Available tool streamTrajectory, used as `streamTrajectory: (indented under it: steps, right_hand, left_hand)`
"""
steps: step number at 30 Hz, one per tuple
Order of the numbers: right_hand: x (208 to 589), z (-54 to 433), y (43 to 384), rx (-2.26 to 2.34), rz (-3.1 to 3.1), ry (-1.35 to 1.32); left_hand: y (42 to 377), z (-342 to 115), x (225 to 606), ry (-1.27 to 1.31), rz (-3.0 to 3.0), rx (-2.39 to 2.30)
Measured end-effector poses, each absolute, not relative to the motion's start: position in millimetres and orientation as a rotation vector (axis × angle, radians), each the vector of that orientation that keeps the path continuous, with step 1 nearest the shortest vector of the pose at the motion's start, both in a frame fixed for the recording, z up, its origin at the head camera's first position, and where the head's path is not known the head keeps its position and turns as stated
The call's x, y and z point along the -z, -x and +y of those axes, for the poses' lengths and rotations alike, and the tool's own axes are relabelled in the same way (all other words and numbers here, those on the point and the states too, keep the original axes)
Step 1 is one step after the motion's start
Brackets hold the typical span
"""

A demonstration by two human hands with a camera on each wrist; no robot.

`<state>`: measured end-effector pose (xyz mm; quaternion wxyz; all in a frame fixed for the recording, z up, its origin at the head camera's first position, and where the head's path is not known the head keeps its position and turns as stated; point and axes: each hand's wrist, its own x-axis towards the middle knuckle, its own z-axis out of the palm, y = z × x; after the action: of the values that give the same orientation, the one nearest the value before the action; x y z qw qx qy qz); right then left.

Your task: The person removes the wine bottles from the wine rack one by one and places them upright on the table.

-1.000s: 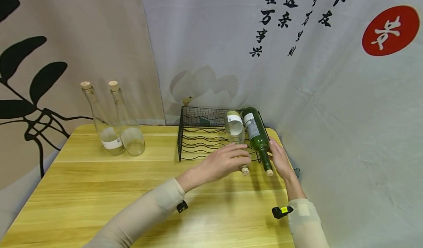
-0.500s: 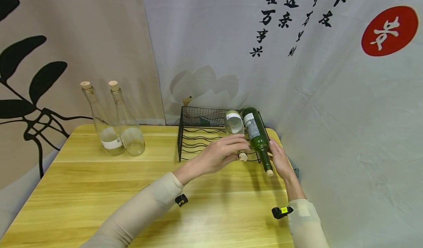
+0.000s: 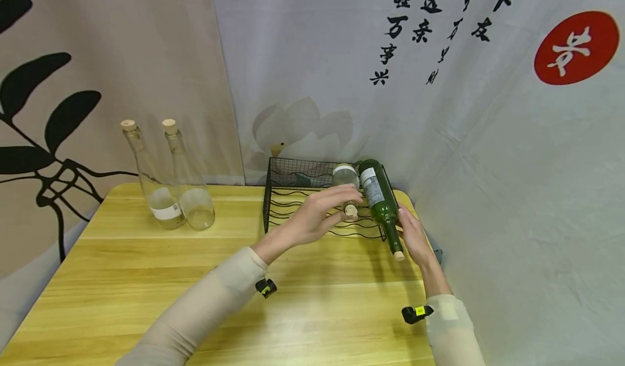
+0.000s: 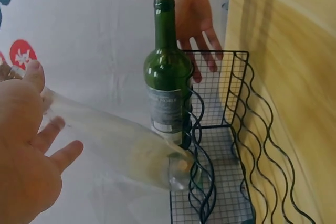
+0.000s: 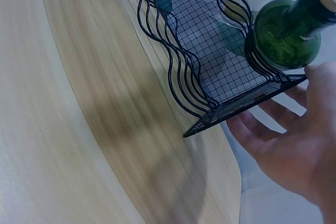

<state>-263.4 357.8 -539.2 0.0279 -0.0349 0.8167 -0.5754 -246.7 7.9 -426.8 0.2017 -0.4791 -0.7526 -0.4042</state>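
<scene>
In the head view my left hand (image 3: 312, 217) holds a corked clear glass bottle (image 3: 345, 175) by its neck. The bottle slants, its base at the wavy wires of a black wire rack (image 3: 266, 206) and its neck raised toward me. Beside it lies a green wine bottle (image 3: 375, 190) on the rack's right end, cork toward the front. My right hand (image 3: 415, 236) is at the rack's right side. In the right wrist view its extended fingers (image 5: 252, 132) touch the outside of the mesh end panel (image 5: 236, 109).
Two corked clear bottles, one left (image 3: 161, 198) and one right (image 3: 195, 203), stand upright on the left of the wooden table (image 3: 146, 290). A printed cloth backdrop (image 3: 303, 57) rises behind the rack, and another cloth side (image 3: 517, 203) runs along the right.
My left hand has moved up and slightly left, lifting the clear bottle's neck so it tilts more steeply toward the head camera. The right hand and the green bottle have stayed put.
</scene>
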Motion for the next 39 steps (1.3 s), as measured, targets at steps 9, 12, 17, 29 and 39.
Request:
streamTrajectory:
  steps: [9, 12, 17, 29, 39]
  right_hand:
    - [538, 358, 264, 1.773, 2.521, 0.113]
    - [538, 358, 265, 1.765, 2.526, 0.114]
    - [538, 358, 266, 1.766, 2.528, 0.12]
    - [540, 359, 265, 1.779, 2.523, 0.125]
    - [540, 358, 264, 1.79, 2.515, 0.105]
  left_hand:
    - [253, 7, 422, 1.22, -2.0, 1.337]
    - [255, 4, 421, 1.183, -2.0, 1.404]
    - [257, -1, 418, 1.115, -2.04, 1.498]
    - [260, -11, 417, 0.961, -1.998, 1.781]
    - [265, -20, 413, 0.875, -1.978, 1.866]
